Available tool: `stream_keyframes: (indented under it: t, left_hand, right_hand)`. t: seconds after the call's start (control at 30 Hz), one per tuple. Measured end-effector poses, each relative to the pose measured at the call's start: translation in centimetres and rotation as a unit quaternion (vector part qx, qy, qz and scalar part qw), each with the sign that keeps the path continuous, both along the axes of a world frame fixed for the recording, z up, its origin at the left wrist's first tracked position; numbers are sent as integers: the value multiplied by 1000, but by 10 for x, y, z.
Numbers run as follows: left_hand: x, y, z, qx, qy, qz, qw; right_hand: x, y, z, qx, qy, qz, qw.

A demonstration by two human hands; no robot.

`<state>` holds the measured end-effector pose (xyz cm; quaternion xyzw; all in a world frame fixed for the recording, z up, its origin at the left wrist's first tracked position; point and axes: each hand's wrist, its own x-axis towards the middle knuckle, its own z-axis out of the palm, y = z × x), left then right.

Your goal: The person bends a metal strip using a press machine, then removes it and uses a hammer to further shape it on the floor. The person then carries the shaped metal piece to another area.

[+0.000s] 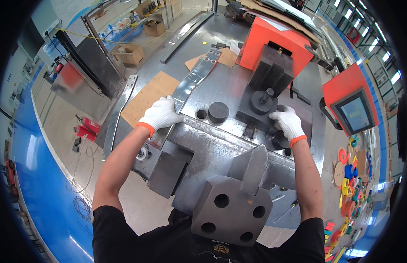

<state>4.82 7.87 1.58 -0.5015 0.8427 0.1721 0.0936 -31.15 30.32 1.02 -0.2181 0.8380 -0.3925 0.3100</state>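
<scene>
My left hand (160, 115), in a white glove with an orange cuff, is closed on a long shiny metal bar (195, 81). The bar slants across the steel table, with holes at its far end; its near end shows below my wrist. My right hand (287, 122), gloved the same way, has its fingers curled against the edge of a dark steel block (251, 113). On that block sits a round dark piece with a bolt (264, 100) standing up from it. A dark cylinder (280, 139) lies just below my right hand.
A large dark block with several holes (232, 208) stands close in front of me. Behind the right hand is an orange machine housing (273, 41); a control screen (354, 115) is at right. Cardboard (151, 98), a round steel puck (218, 112) and another metal bar (120, 116) lie around.
</scene>
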Motion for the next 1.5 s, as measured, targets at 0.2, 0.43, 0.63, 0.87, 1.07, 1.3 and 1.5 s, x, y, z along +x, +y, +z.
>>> stream_keyframes:
  t: [0.2,0.43,0.63,0.87,1.07,1.3,1.5]
  left_hand:
    - [-4,-2,0,-17,0,-23,1000]
    - [-68,15,10,-139,184,-70,970]
    - [-200,43,18,124,210,-13,970]
    - [-222,41,32,217,207,-16,954]
    - [-222,41,26,261,272,49,925]
    - [-227,38,8,221,292,17,931]
    - [-216,36,11,249,275,65,926]
  right_hand:
    - [5,0,4,-4,-23,-20,1000]
    - [1,-2,2,57,65,-12,996]
    - [0,-9,15,140,114,25,983]
    - [7,-11,6,107,115,-45,987]
    - [23,-20,28,76,46,-123,988]
    - [5,-18,0,-9,-52,-162,985]
    - [23,-25,13,14,-32,-181,983]
